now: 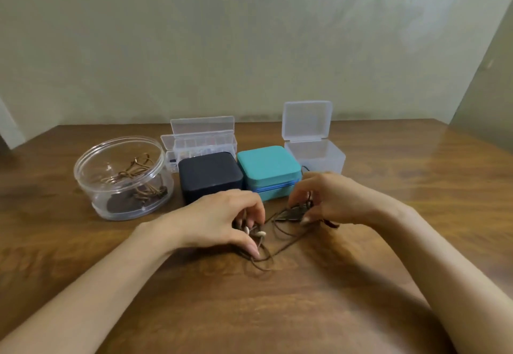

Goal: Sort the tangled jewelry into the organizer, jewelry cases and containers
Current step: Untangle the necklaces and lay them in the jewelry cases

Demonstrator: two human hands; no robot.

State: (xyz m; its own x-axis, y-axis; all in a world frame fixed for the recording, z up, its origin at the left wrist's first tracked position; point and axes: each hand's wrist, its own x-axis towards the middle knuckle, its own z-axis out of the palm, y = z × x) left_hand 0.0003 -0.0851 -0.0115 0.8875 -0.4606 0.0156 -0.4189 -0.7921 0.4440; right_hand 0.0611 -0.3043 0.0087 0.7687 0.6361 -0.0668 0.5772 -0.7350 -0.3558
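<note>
A tangle of brown cord necklaces [273, 245] lies on the wooden table in front of me. My left hand [219, 217] pinches cords carrying small white beads [259, 233]. My right hand [330, 198] pinches a dark flat pendant [291, 213] on the same tangle. Behind stand a round clear container [123, 177] holding brown cords and a dark pendant, a clear compartment organizer [201, 142] with its lid up, a black jewelry case [209, 176], a teal jewelry case [268, 170], both closed, and a clear square box [315, 156] with its lid open.
The wooden table [277, 312] runs to a pale patterned wall at the back. The containers form a row across the middle of the table, just beyond my hands.
</note>
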